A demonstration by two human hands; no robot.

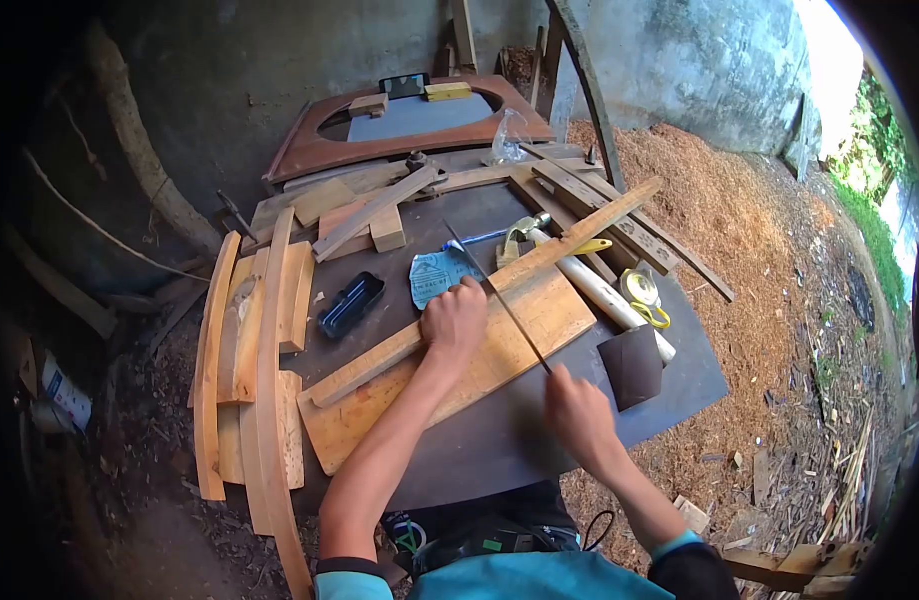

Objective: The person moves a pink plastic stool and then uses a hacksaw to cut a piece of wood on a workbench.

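My left hand (455, 318) is closed over a long wooden strip (555, 250), pressing it against a wide wooden board (550, 318) on the dark tabletop. My right hand (578, 405) grips the near end of a long, thin, dark blade-like tool (508, 310), seen nearly edge-on. That tool lies slantwise across the strip, just right of my left hand. Beyond the left hand is a crumpled blue printed paper (438, 275). A square of dark sandpaper (631, 366) lies at the table's right side, close to my right hand.
Curved wooden pieces (270, 370) line the table's left edge. A dark blue plastic tray (352, 303), a tape measure (641, 288), a pale tube (605, 296) and a hammer (521, 238) surround the board. Behind stands a brown panel (300, 150); wood shavings (720, 230) cover the ground at right.
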